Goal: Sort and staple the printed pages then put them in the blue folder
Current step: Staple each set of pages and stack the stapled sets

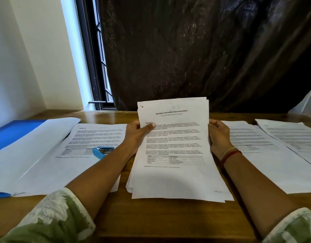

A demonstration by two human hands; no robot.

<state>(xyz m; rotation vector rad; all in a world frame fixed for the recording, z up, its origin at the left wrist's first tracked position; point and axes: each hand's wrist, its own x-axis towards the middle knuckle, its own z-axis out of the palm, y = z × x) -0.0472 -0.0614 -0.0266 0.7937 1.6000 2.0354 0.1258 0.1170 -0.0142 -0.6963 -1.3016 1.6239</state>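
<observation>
The person is holding a stack of printed pages (pixel 175 148) in portrait at the middle of the wooden table (pixel 151 221). Its long axis is running from the near edge toward the dark curtain (pixel 203 50). The top edge is tilting up and away, while the bottom edge is resting on the table just in front of the person.

The left hand (pixel 137 134) is gripping the stack's left edge, with the thumb (pixel 149 127) pressing flat on the front sheet and the fingers curling behind. The right hand (pixel 218 135) is clasping the right edge, its fingers wrapping round to the back, and red and pale bands (pixel 230 154) are sitting on that wrist.

The sheets are thin white paper, slightly fanned at the bottom corners. The heading is reading "Sample Internship Docu…", the rest blurring out. "Section 1" is showing at the left margin above grey paragraphs and a small ruled table. A pencilled mark near the top is too faint to read.

A blue stapler (pixel 103 151) is lying on another printed sheet (pixel 91 137) to the left. The blue folder (pixel 12 134) is lying flat at the far left, partly under white sheets. More printed piles (pixel 253 137) are lying to the right.
</observation>
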